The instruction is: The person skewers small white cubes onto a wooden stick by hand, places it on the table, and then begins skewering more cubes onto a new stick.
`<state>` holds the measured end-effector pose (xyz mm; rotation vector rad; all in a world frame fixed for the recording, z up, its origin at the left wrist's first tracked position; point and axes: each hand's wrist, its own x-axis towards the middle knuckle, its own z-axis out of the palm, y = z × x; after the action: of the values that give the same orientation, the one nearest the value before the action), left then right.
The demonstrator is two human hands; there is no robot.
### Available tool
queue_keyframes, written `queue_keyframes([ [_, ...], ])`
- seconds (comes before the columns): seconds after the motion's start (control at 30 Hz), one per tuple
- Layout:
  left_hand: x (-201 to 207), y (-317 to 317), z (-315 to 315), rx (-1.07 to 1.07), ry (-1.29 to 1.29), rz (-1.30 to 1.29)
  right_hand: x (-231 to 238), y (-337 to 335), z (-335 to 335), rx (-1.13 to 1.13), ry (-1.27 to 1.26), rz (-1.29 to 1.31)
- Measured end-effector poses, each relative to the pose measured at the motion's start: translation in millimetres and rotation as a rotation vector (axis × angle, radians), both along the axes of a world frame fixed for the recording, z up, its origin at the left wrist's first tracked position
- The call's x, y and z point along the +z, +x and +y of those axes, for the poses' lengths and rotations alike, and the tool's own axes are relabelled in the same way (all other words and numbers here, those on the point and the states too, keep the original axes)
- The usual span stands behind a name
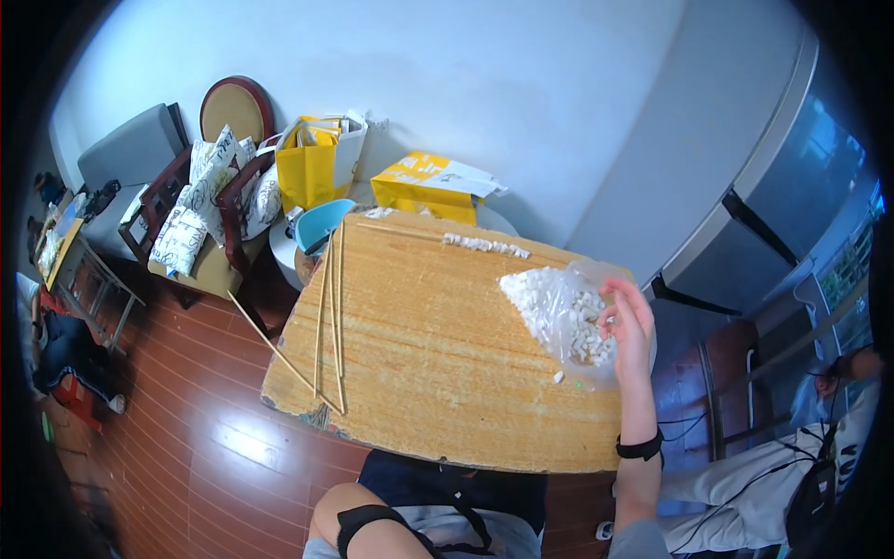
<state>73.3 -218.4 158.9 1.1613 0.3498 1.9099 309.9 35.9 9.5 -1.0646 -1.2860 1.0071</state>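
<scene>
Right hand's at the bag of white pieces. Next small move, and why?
Probably pinch one white piece and lift it out. The right hand has its fingertips at the open clear plastic bag full of white pieces, apparently empty so far. A skewer threaded with white pieces lies at the board's far edge, bare skewers to the left.

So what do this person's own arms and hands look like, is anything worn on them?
The right hand is bare, with no glove or ring that shows. A black band sits around the right wrist, and a grey sleeve edge shows at the bottom. The left arm shows only partly, bare, with a wide black strap around it; the left hand is out of view.
</scene>
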Motion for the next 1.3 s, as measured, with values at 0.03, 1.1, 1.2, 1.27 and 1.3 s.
queue_keyframes([
  [0.03, 0.2, -0.2, 4.4, -0.005, -0.002, 0.0, 0.2, 1.5, -3.0, 0.006, 0.009, 0.001],
  [1.1, 5.4, 50.4, 22.4, 0.529, -0.009, -0.281, 2.5, -4.0, -2.6, 0.018, 0.018, -0.008],
  [1.2, -10.4, 36.6, 24.6, 0.181, 0.121, -0.269, 3.5, 0.1, -2.8, 0.016, 0.026, -0.003],
  [1.27, -11.8, 35.4, 29.8, 0.177, 0.173, -0.244, 6.6, -6.5, -2.1, 0.037, 0.02, -0.008],
  [1.3, -10.7, 39.5, 30.0, 0.203, 0.182, -0.245, 7.8, -9.1, -1.9, 0.044, 0.023, -0.003],
])
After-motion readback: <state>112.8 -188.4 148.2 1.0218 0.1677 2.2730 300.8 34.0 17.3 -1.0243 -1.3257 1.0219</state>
